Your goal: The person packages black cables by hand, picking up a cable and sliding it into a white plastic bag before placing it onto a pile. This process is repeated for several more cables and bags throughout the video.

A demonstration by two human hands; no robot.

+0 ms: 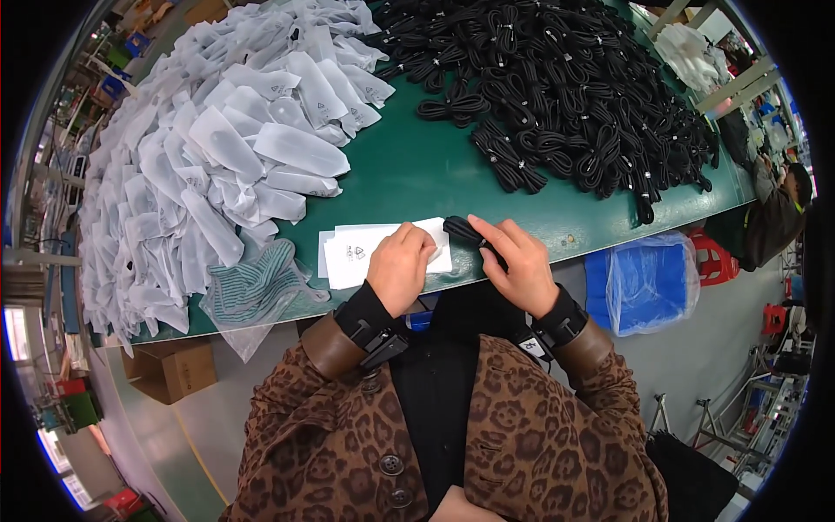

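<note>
At the near edge of the green table lies a short stack of flat white bags (348,252). My left hand (402,265) rests over its right part, fingers closed in a pinch at the top bag's open end. Just right of that end, my right hand (515,261) grips a bundled black cable (464,230). The bundle's tip points at the bag's mouth; whether it has entered the bag I cannot tell. Dark bands with small devices wrap both wrists.
A large heap of filled white bags (226,143) covers the table's left. Bundled black cables (565,96) pile up at the far right. A striped cloth in clear plastic (257,283) lies left of the stack. A lined blue bin (639,283) stands right, a cardboard box (171,370) below left.
</note>
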